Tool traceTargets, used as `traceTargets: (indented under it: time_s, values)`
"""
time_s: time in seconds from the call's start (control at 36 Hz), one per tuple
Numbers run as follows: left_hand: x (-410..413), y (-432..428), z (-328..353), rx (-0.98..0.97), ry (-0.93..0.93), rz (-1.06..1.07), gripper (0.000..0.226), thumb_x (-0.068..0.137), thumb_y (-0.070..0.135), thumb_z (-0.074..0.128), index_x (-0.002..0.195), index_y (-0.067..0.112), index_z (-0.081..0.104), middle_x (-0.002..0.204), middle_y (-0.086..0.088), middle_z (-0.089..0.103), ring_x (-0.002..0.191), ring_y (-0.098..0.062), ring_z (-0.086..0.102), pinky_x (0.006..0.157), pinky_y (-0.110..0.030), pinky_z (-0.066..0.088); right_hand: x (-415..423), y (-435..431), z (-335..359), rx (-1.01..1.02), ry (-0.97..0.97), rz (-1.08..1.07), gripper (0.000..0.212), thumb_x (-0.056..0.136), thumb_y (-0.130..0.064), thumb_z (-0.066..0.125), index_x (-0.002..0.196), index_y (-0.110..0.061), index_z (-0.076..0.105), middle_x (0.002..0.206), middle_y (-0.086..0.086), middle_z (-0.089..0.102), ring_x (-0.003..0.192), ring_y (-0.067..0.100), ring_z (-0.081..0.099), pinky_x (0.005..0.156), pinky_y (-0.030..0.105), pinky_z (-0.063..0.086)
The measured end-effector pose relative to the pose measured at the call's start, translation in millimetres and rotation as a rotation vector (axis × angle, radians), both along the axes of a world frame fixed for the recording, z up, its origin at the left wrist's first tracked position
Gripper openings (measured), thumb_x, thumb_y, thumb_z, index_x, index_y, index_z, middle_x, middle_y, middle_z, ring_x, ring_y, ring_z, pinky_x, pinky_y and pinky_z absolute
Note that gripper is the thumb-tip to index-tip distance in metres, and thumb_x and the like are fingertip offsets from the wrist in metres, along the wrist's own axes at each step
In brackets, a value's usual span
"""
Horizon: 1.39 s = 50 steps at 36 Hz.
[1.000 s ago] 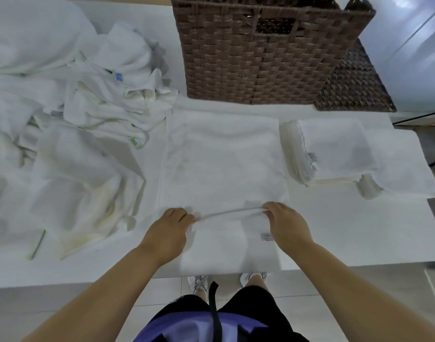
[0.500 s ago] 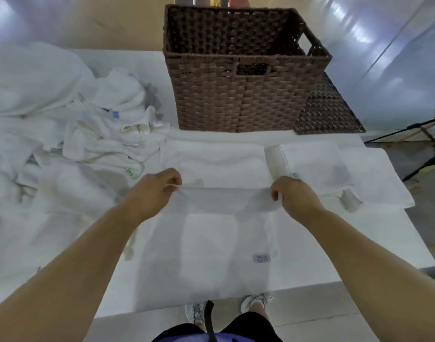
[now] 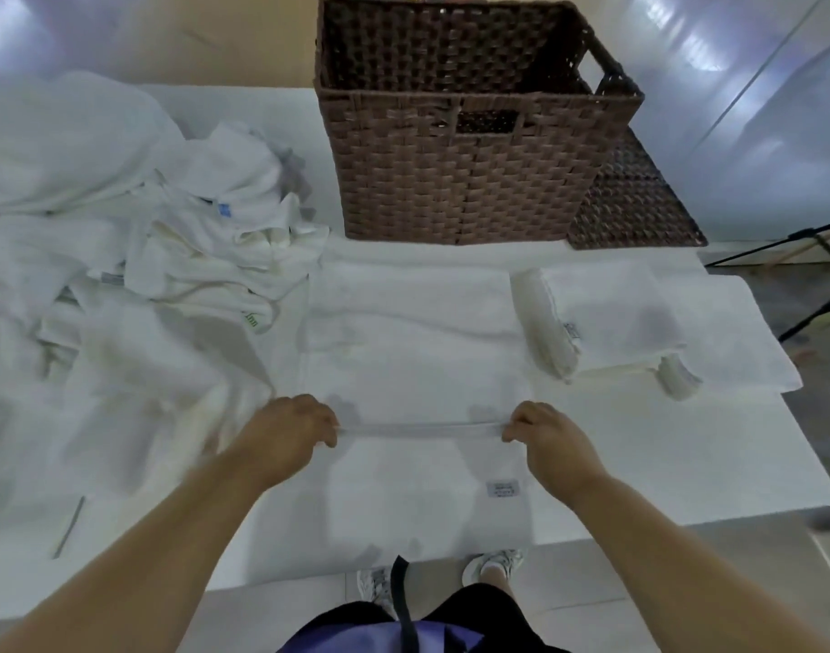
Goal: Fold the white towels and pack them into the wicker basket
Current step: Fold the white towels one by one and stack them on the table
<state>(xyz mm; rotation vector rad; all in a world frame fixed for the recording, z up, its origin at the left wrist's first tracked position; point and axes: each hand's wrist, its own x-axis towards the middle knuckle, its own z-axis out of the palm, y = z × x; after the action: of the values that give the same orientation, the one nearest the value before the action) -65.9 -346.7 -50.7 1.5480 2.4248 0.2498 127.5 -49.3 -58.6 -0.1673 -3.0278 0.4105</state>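
The white towel (image 3: 413, 369) is spread flat in the centre of the frame, on the white table (image 3: 686, 464), just below the wicker basket (image 3: 474, 181), which stands at the upper centre. A raised edge (image 3: 417, 427) of the towel is pinched at its two ends: by the left hand (image 3: 285, 435) at the lower left of centre and by the right hand (image 3: 549, 445) at the lower right of centre, both with fingers curled on the cloth. The edge is held stretched between them.

Several things can go wrong from here, it is judged. If one hand is carried further than the other, the fold is laid down crooked and the corners are not matched. If the tension is lost, the middle of the edge can sag and wrinkles can be trapped under the layer. The near end of the towel reaches the front border of the table, so it can be dragged off by its own weight. The unfolded pile (image 3: 191, 256) at the left lies against the left border of the towel, so a loose piece can be caught in the fold. The folded stack (image 3: 606, 322) at the right lies just beside the towel and can be pushed by the right hand.
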Motion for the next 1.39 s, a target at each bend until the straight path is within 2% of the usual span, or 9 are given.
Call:
traceTargets:
  time_s: [0.08, 0.19, 0.28, 0.44, 0.67, 0.86, 1.03, 1.19, 1.39]
  values:
    - [16, -4, -20, -0.204, -0.007, 0.043, 0.042, 0.079, -0.001, 0.058, 0.105, 0.027, 0.072, 0.122, 0.012, 0.060, 0.109, -0.015, 0.060, 0.087, -0.026, 0.049, 11, -11, -15, -0.020, -0.127, -0.004, 0.048, 0.036, 0.024, 0.075, 0.065, -0.014, 0.071, 0.070, -0.001, 0.061, 0.054, 0.022, 0.059, 0.042, 0.021, 0.036]
    - [30, -7, -27, -0.090, 0.088, -0.003, 0.039, 0.036, 0.003, 0.087, 0.064, 0.029, 0.075, 0.075, 0.012, 0.070, 0.058, -0.011, 0.065, 0.042, -0.017, 0.042, 22, -18, -26, -0.014, -0.237, -0.036, 0.050, 0.030, 0.016, 0.083, 0.066, -0.017, 0.072, 0.070, -0.005, 0.059, 0.054, 0.016, 0.058, 0.044, 0.017, 0.031]
    - [37, -8, -30, -0.044, 0.160, -0.049, 0.013, 0.060, 0.016, 0.069, 0.066, 0.025, 0.075, 0.070, 0.010, 0.066, 0.054, -0.012, 0.060, 0.039, -0.014, 0.023, 26, -23, -29, 0.003, -0.257, -0.035, 0.049, 0.029, 0.011, 0.083, 0.065, -0.019, 0.070, 0.071, -0.006, 0.059, 0.055, 0.016, 0.057, 0.044, 0.017, 0.032]
    - [52, -20, -53, -0.018, 0.239, 0.011, 0.052, 0.072, 0.057, 0.042, 0.093, 0.020, 0.070, 0.098, 0.001, 0.063, 0.092, -0.019, 0.049, 0.067, -0.034, 0.054, 28, -30, -30, -0.007, -0.251, -0.049, 0.026, 0.054, -0.025, 0.085, 0.072, -0.017, 0.068, 0.079, -0.004, 0.060, 0.066, 0.021, 0.063, 0.053, 0.029, 0.052]
    - [53, -14, -62, 0.130, 0.276, 0.068, 0.028, 0.076, 0.019, 0.042, 0.077, 0.014, 0.070, 0.085, -0.004, 0.064, 0.080, -0.026, 0.053, 0.061, -0.037, 0.052, 22, -43, -21, 0.044, -0.445, -0.126, 0.041, 0.079, -0.044, 0.066, 0.103, -0.010, 0.065, 0.106, 0.004, 0.057, 0.101, 0.027, 0.056, 0.087, 0.037, 0.048]
    - [45, 0, -51, 0.036, 0.147, 0.157, 0.034, 0.081, 0.026, 0.038, 0.077, 0.013, 0.069, 0.084, -0.002, 0.069, 0.066, -0.024, 0.063, 0.054, -0.030, 0.051, 15, -51, -20, 0.110, -0.499, -0.154, 0.063, 0.081, -0.064, 0.053, 0.115, -0.010, 0.056, 0.116, 0.004, 0.051, 0.109, 0.027, 0.048, 0.093, 0.036, 0.040]
    - [40, 4, -47, -0.036, 0.128, 0.179, 0.035, 0.086, 0.030, 0.035, 0.076, 0.013, 0.064, 0.077, -0.001, 0.063, 0.061, -0.022, 0.059, 0.048, -0.028, 0.047, 13, -49, -28, 0.220, -0.392, -0.177, 0.039, 0.052, -0.034, 0.089, 0.071, -0.009, 0.066, 0.073, 0.006, 0.059, 0.060, 0.025, 0.058, 0.050, 0.032, 0.050]
    - [38, -1, -51, -0.083, 0.120, 0.087, 0.028, 0.078, 0.039, 0.062, 0.077, 0.010, 0.065, 0.078, -0.006, 0.061, 0.062, -0.026, 0.059, 0.048, -0.031, 0.050, 4, -35, -20, -0.013, -0.453, -0.266, 0.028, 0.096, -0.033, 0.052, 0.107, -0.010, 0.063, 0.109, 0.004, 0.057, 0.099, 0.026, 0.055, 0.083, 0.031, 0.043]
    - [41, -2, -37, -0.082, 0.044, 0.100, 0.038, 0.073, 0.026, 0.036, 0.076, 0.014, 0.072, 0.071, 0.002, 0.058, 0.057, -0.017, 0.055, 0.046, -0.023, 0.045, -10, -21, -6, -0.247, -0.535, -0.363, 0.017, 0.092, -0.029, 0.058, 0.087, -0.014, 0.065, 0.092, 0.000, 0.053, 0.083, 0.019, 0.053, 0.069, 0.026, 0.037]
